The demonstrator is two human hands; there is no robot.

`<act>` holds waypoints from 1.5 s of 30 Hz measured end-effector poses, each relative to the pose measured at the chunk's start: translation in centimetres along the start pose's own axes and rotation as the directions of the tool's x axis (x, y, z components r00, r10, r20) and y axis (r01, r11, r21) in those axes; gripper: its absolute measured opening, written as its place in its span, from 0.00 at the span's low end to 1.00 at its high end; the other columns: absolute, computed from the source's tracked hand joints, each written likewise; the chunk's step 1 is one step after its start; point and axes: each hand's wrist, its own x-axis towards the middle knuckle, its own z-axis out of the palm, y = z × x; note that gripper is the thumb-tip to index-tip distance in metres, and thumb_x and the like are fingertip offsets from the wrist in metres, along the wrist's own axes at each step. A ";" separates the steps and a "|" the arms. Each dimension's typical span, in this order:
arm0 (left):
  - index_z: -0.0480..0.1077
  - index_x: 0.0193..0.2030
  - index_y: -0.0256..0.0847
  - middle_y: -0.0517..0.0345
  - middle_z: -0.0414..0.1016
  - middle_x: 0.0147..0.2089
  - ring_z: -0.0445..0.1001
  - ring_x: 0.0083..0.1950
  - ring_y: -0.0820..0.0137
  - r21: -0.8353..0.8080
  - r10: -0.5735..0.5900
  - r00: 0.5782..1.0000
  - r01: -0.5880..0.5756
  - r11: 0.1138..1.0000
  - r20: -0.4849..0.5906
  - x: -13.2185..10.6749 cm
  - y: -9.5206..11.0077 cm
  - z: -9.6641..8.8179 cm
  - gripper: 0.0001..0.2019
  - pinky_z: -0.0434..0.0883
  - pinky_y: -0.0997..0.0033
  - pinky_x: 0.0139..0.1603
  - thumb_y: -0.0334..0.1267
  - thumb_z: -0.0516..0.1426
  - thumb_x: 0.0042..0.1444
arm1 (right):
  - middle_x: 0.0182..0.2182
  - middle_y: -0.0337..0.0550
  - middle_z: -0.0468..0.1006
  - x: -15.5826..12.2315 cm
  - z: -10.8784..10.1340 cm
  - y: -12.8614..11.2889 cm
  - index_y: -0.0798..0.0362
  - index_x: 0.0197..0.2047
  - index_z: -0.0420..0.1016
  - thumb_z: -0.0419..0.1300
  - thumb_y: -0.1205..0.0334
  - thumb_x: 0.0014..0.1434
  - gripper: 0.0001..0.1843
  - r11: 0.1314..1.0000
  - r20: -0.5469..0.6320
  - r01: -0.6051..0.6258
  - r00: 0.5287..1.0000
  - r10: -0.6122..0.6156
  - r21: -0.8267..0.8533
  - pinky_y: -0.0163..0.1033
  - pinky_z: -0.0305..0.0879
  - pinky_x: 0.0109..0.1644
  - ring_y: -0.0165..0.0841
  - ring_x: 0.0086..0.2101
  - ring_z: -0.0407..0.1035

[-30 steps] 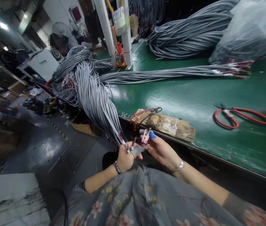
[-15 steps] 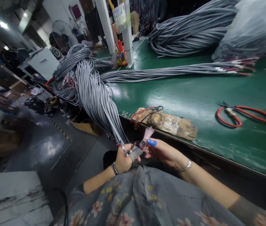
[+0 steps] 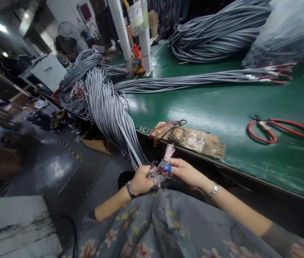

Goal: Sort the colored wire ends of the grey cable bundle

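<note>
My left hand [image 3: 142, 180] is closed around the end of a thick bundle of grey cables [image 3: 114, 111] that hangs off the bench edge toward my lap. Thin coloured wires [image 3: 154, 170] fan out from its grip, and its thumb has a grey wrap. Close beside it, my right hand [image 3: 184, 172] has its fingers pinched at those wire ends; a blue wrap covers one fingertip. A pale pinkish strip [image 3: 169, 152] sticks up between the hands; what holds it I cannot make out. Fingertips and wire ends partly hide each other.
On the green bench [image 3: 208, 107] lie a worn wooden block [image 3: 197, 141] with clips and leads, red-handled cutters [image 3: 281, 129] and a row of grey cables [image 3: 189, 81]. A large cable coil [image 3: 216, 36], a plastic bag [image 3: 289, 36] and a white post [image 3: 145, 43] stand farther back.
My right hand has come slightly left, nearer my left hand, and its fingers have moved onto the wires. The wires at the left hand are now bunched differently.
</note>
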 end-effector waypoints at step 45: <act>0.69 0.18 0.37 0.58 0.67 0.17 0.62 0.20 0.75 -0.065 0.074 0.961 -0.094 0.993 -0.265 1.0 1.0 1.8 0.25 0.59 0.75 0.23 0.58 0.59 0.50 | 0.26 0.41 0.76 1.7 0.5 -0.1 0.50 0.29 0.75 0.64 0.31 0.41 0.29 0.924 -0.220 0.198 0.967 -0.129 0.328 0.39 0.64 0.33 0.33 0.27 0.67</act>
